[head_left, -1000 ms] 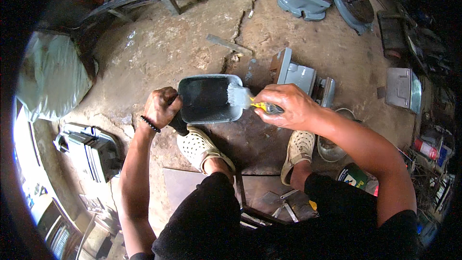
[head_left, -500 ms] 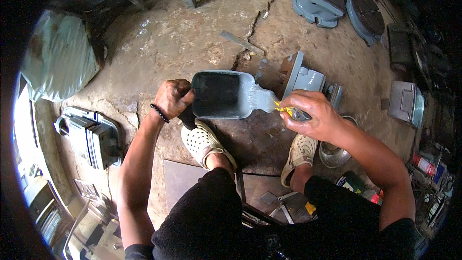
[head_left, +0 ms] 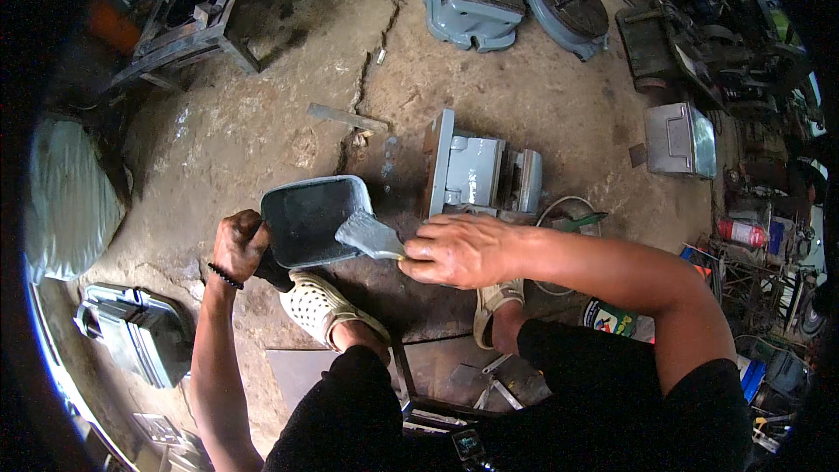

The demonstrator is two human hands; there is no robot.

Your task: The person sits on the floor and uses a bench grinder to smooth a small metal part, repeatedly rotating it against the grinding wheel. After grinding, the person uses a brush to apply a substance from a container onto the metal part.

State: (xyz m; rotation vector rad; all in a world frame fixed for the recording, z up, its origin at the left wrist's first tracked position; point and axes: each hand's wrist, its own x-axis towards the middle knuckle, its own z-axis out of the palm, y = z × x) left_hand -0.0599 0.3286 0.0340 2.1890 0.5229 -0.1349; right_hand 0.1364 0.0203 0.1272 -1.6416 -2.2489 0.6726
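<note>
In the head view, the left hand [head_left: 238,246] is clenched on the left end of a dark rectangular pan with rounded corners [head_left: 306,217], just beyond a beige perforated clog [head_left: 323,308]. The right hand [head_left: 463,251] pinches a flat grey-coated paintbrush [head_left: 371,236], its bristles at the pan's right side. Pale lettering marks a blue-grey metal vise [head_left: 472,168]; a green can [head_left: 612,318] wears a multicoloured printed label.

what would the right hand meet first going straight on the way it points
Beyond the paintbrush it holds, the right hand would likely meet the dark rectangular pan, at its right side; depth is unclear.
</note>
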